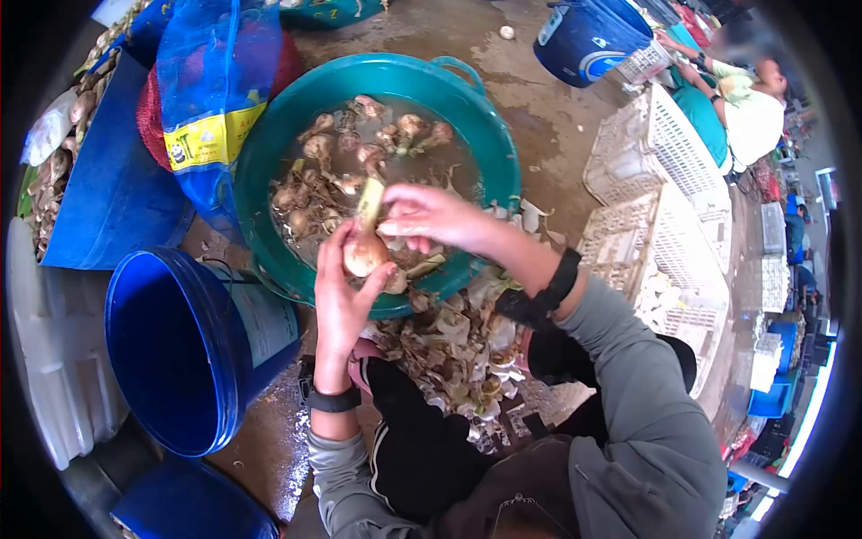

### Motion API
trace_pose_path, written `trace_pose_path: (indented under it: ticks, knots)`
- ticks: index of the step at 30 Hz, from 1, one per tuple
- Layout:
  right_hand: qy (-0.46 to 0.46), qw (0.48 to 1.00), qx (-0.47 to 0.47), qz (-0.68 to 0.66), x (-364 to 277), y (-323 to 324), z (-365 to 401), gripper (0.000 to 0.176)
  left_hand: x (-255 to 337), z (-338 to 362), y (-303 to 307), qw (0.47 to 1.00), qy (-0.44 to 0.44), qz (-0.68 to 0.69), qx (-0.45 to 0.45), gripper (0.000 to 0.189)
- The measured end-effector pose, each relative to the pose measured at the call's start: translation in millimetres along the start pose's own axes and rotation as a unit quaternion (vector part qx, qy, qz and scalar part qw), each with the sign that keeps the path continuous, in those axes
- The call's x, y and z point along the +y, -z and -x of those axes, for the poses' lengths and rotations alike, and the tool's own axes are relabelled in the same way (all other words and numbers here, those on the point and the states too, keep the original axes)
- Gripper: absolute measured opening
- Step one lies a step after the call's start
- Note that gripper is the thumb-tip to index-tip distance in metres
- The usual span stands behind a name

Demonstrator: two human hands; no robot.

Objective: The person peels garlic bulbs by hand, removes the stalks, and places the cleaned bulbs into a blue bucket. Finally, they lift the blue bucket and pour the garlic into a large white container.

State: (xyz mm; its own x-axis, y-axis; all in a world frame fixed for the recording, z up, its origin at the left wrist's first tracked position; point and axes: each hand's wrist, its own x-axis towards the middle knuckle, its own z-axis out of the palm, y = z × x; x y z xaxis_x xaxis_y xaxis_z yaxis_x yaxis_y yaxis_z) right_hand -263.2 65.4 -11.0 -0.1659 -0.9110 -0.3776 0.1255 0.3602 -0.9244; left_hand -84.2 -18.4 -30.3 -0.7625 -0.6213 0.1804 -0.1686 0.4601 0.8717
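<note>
My left hand (343,286) is closed around an onion-like bulb (364,254), with thumb and fingers on its sides. The bulb has shiny light-brown skin and a pale yellow-green stem stump standing up from it. Close against the stump is my right hand (429,218), its fingers curled and pinched together; what they grip, if anything, is hidden. Both hands are over the near part of a green tub (496,135) of murky water. Several unpeeled bulbs (319,148) with brown skins and roots lie in that water.
Peeled skins (458,337) heap on the floor between my legs. A blue bucket (171,350) lies tipped at the left, below a blue sack (211,99). White plastic crates (673,153) stand at the right. Beyond them, a person (752,117) sits near another blue bucket (593,40).
</note>
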Motion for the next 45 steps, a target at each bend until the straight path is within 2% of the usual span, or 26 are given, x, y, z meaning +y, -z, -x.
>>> trace_pose_path:
  ticks: [1, 3, 5, 9, 11, 13, 15, 18, 19, 20, 21, 23, 25, 26, 27, 29, 30, 31, 33, 34, 37, 38, 39, 41, 43, 45]
  knots:
    - [-0.024, 0.999, 0.021, 0.039, 3.9, -11.6, 2.1, 0.038, 2.9, 4.8, -2.2, 1.000, 0.008, 0.009, 0.021, 0.069]
    - [0.124, 0.990, 0.053, 0.037, 33.4, -28.3, -3.5, 0.033, 13.8, 16.5, -6.5, 0.999, -0.021, -0.025, 0.018, 0.070]
    - [0.117, 0.992, 0.026, 0.048, 46.6, -33.4, -1.4, 0.035, 19.7, 28.9, -11.0, 0.988, -0.021, -0.129, 0.076, 0.067]
    - [0.162, 0.980, 0.098, 0.062, 63.7, -56.4, -3.5, 0.032, 12.6, 42.0, -24.5, 0.965, -0.060, -0.219, 0.130, 0.071]
    - [0.146, 0.970, 0.163, 0.105, 62.1, -65.1, -0.4, 0.030, 12.0, 42.2, -25.1, 0.962, -0.067, -0.230, 0.130, 0.073]
    - [0.058, 0.980, 0.130, 0.140, 52.9, -64.0, 3.9, 0.023, 14.4, 43.4, -22.8, 0.952, -0.074, -0.272, 0.116, 0.072]
    - [0.080, 0.991, 0.097, -0.038, 63.6, -65.1, -1.9, 0.020, 17.3, 42.8, -20.1, 0.950, -0.075, -0.282, 0.113, 0.070]
    - [0.066, 0.979, 0.120, -0.148, 65.5, -69.0, 4.3, 0.017, 15.8, 41.7, -10.8, 0.996, 0.008, -0.068, 0.063, 0.063]
    - [0.037, 0.974, 0.133, -0.179, 60.8, -68.9, 8.1, 0.017, 0.4, 41.9, -15.0, 0.991, 0.055, 0.107, 0.061, 0.066]
    - [0.039, 0.975, 0.120, -0.181, 67.7, -66.7, 8.8, 0.017, -6.9, 48.6, -15.8, 0.932, 0.143, 0.324, 0.076, 0.069]
    - [0.051, 0.961, 0.069, -0.264, 80.4, -63.4, 7.5, 0.018, -0.9, 47.2, -14.7, 0.818, 0.218, 0.524, 0.091, 0.071]
    - [0.062, 0.937, 0.005, -0.343, 84.7, -58.8, 6.5, 0.021, -7.1, 47.1, -15.6, 0.887, 0.184, 0.408, 0.108, 0.075]
    - [-0.015, 0.984, -0.010, -0.177, 62.6, -59.0, 6.4, 0.029, -5.6, 52.3, -12.7, 0.933, 0.132, 0.326, 0.071, 0.074]
    - [0.035, 0.974, -0.011, -0.223, 45.5, -66.6, 12.1, 0.030, -6.4, 51.8, -17.3, 0.929, 0.129, 0.336, 0.084, 0.068]
    - [0.036, 0.974, -0.018, -0.225, 53.6, -71.3, 10.3, 0.030, -12.2, 49.7, -18.4, 0.893, 0.158, 0.408, 0.110, 0.065]
    - [0.106, 0.963, 0.007, -0.248, 73.9, -76.2, 1.0, 0.030, -33.9, 51.0, -5.9, 0.708, 0.226, 0.670, -0.009, 0.063]
    - [0.125, 0.971, -0.002, -0.203, 74.4, -73.1, 3.6, 0.028, -30.1, 49.1, 0.3, 0.636, 0.315, 0.704, -0.011, 0.064]
    - [0.122, 0.972, -0.007, -0.203, 76.2, -70.9, 7.8, 0.028, -22.6, 51.8, 3.1, 0.635, 0.316, 0.705, -0.005, 0.064]
    - [0.076, 0.973, 0.044, -0.212, 76.7, -66.9, 14.2, 0.024, -3.3, 54.7, -1.9, 0.808, 0.302, 0.505, 0.032, 0.063]
    - [0.060, 0.976, 0.103, -0.179, 75.5, -70.9, 13.6, 0.023, 2.4, 59.0, -11.2, 0.929, 0.176, 0.314, 0.085, 0.064]
    - [-0.054, 0.981, 0.053, -0.178, 63.5, -70.7, 30.7, 0.022, -7.5, 54.0, -7.6, 0.971, 0.090, 0.191, 0.116, 0.052]
    - [-0.067, 0.978, 0.026, -0.198, 78.2, -62.8, 27.9, 0.025, -4.5, 60.1, 5.0, 0.903, 0.245, 0.346, 0.062, 0.044]
    - [-0.066, 0.978, 0.024, -0.196, 82.1, -60.8, 28.6, 0.025, -16.6, 60.9, 10.3, 0.827, 0.285, 0.484, 0.019, 0.045]
    - [-0.025, 0.951, -0.055, -0.302, 81.8, -58.7, 29.0, 0.025, -37.8, 59.9, 13.2, 0.724, 0.381, 0.572, -0.061, 0.048]
    - [0.025, 0.971, -0.002, -0.238, 72.9, -73.9, 25.2, 0.024, -28.0, 61.3, 7.2, 0.823, 0.361, 0.436, -0.056, 0.058]
    - [0.236, 0.962, 0.138, 0.005, 73.3, -89.6, 21.5, 0.024, -19.2, 64.9, -2.3, 0.878, 0.292, 0.380, -0.021, 0.055]
